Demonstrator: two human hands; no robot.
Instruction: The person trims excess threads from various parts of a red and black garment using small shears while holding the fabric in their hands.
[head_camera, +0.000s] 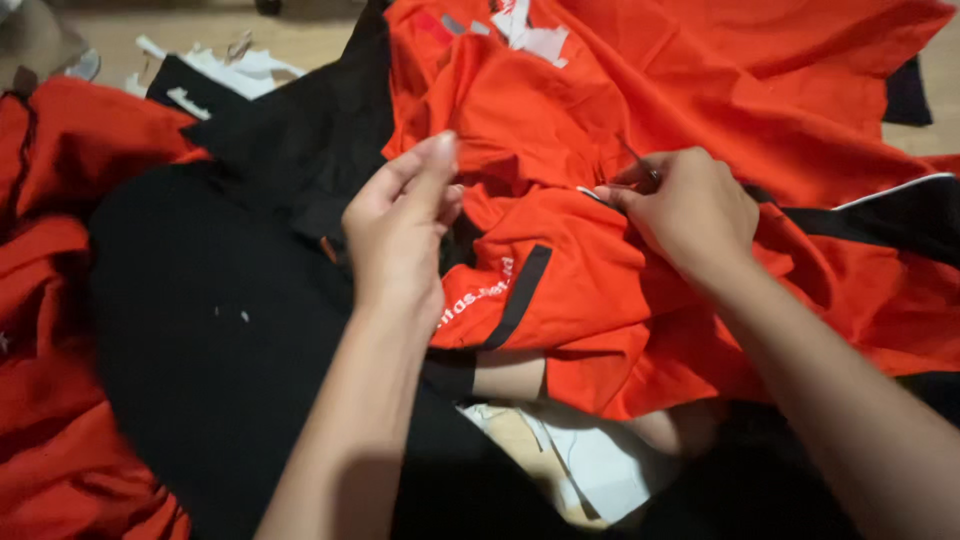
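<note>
Black cloth (210, 340) fills the lower left. Mid-frame, the left hand (400, 235) pinches the orange shirt (560, 270). Just right of it, the right hand (685, 215) grips small snips (640, 160).

The garment (600, 280) was bright orange with black trim and white lettering; black cloth (220, 330) lay left, white scraps (225, 70) far left.

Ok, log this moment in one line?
left hand: pinching orange fabric garment | right hand: holding thin metal tool at garment | black cloth alongside
</note>
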